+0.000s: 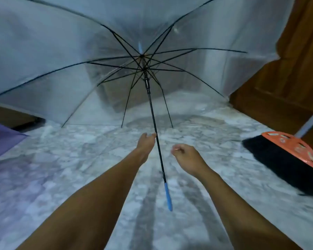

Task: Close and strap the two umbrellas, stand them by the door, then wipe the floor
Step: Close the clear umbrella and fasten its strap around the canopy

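**While both hands are reaching in, the clear umbrella is sitting wide open**

The clear umbrella (62,51) is resting on its side on the marble floor (62,177). Its see-through top is facing away from the person, and its lower edge is touching the floor. Its black shaft (152,109) is running the long way, from the middle of the ribs far off, back to the blue handle (168,197). That handle is pointing at the person and hanging above the floor.

The left hand (145,143) is sitting just left of the shaft. Its fingertips (153,135) are touching it about halfway along, but they are not wrapping round it. The right hand (184,156) is hovering just right of the shaft, apart from it, with loosely curled fingers holding nothing. So the left hand is the nearer one.

The slider (147,83) is sitting higher up the shaft, beyond both hands, close to the ribs. I am guessing the closing is only starting: one hand needs to grip the shaft while the other goes up to that slider.

A corner of the purple umbrella (0,138) is peeking in at the left. A broom (287,159) is leaning by the wooden door (296,69). No bucket or box is showing.
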Motion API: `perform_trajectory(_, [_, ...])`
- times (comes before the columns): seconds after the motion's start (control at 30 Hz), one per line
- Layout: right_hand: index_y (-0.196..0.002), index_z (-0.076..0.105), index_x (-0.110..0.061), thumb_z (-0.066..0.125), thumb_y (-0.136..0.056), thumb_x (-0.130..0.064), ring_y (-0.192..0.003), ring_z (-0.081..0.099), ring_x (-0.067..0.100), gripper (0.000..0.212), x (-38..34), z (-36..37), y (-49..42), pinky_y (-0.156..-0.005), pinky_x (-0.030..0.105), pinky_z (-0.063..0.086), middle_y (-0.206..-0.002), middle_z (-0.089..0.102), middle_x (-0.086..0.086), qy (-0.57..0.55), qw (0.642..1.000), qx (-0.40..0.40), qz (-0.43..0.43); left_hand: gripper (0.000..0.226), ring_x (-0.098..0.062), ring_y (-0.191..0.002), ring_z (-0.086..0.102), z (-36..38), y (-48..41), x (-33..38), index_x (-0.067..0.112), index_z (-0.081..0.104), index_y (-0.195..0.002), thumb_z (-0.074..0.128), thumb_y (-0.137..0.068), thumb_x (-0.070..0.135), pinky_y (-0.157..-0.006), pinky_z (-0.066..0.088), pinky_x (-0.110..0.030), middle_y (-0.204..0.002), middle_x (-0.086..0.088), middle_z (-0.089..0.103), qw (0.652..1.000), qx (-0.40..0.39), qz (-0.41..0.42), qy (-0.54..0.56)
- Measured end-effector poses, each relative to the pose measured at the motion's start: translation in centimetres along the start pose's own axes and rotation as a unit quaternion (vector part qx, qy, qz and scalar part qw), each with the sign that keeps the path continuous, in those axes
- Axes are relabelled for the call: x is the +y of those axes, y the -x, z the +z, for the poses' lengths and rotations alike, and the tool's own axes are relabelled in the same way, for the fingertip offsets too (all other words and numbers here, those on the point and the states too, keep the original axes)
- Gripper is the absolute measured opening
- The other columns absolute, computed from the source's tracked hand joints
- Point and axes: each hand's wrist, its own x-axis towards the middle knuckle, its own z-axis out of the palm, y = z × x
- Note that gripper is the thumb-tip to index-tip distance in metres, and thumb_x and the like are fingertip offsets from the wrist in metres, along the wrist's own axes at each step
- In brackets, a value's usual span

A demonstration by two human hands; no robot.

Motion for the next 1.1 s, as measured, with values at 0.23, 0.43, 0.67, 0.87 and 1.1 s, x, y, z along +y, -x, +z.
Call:
perform_trajectory(0.23, [-0.133, 0.054, -0.02, 0.052, -0.099, -0.038, -0.106, 0.056, 0.018, 0.039, -0.3, -0.1, -1.7, -0.084, 0.027, 0.045, -0.129, 0.058, 0.002, 0.031, 0.999, 0.001, 0.008, 0.035, -0.021, -0.068, 0.066, 1.0, -0.1, 1.5, 0.013, 0.052, -0.129, 0.045, -0.101, 0.032, -0.075, 0.051, -0.034, -0.088, -0.005, 0.065, 0.995, -0.052, 0.059, 0.061])
perform_trajectory(0.43, [-0.124, 0.053, -0.016, 0.038, -0.101, -0.042, -0.105, 0.062, 0.03, 0.038, -2.7, 0.5, -1.6, -0.089, 0.042, 0.051, -0.114, 0.061, 0.002, 0.035, 0.999, 0.036, 0.008, 0.02, -0.015, -0.071, 0.064, 1.2, 2.2, 4.6, 0.018, 0.063, -0.091, 0.049, -0.1, 0.028, -0.081, 0.045, -0.033, -0.084, 0.001, 0.071, 0.987, -0.121, 0.106, 0.027])
perform_trajectory(0.67, [-0.082, 0.056, -0.016, 0.034, -0.104, -0.041, -0.074, 0.055, 0.027, 0.04, -6.1, -0.4, 0.9, -0.054, 0.029, 0.033, -0.074, 0.055, 0.002, 0.076, 0.985, 0.145, -0.054, 0.025, -0.021, -0.088, 0.064, -0.8, 4.1, 9.6, 0.014, 0.057, -0.109, 0.043, -0.101, 0.033, -0.081, 0.05, -0.033, -0.106, -0.004, 0.073, 0.969, -0.209, 0.084, 0.101])
perform_trajectory(0.87, [-0.06, 0.037, -0.015, 0.044, -0.101, -0.028, -0.05, 0.039, 0.018, 0.044, -8.3, -2.0, 4.9, -0.047, 0.027, 0.028, -0.058, 0.041, 0.001, 0.09, 0.984, 0.139, -0.069, 0.056, -0.017, -0.098, 0.065, -3.6, 3.1, 13.0, 0.001, 0.045, -0.139, 0.027, -0.105, 0.041, -0.072, 0.053, -0.026, -0.141, -0.013, 0.054, 0.965, -0.121, 0.086, 0.218])
perform_trajectory(1.1, [-0.064, 0.036, -0.017, 0.041, -0.099, -0.024, -0.05, 0.038, 0.016, 0.037, -9.6, -2.5, 7.3, -0.047, 0.026, 0.028, -0.059, 0.039, -0.001, 0.145, 0.978, 0.115, -0.095, 0.036, -0.01, -0.07, 0.056, -5.2, 2.8, 14.3, 0.013, 0.057, -0.084, 0.039, -0.103, 0.038, -0.064, 0.047, -0.026, -0.085, 0.003, 0.062, 0.939, -0.059, 0.041, 0.335])
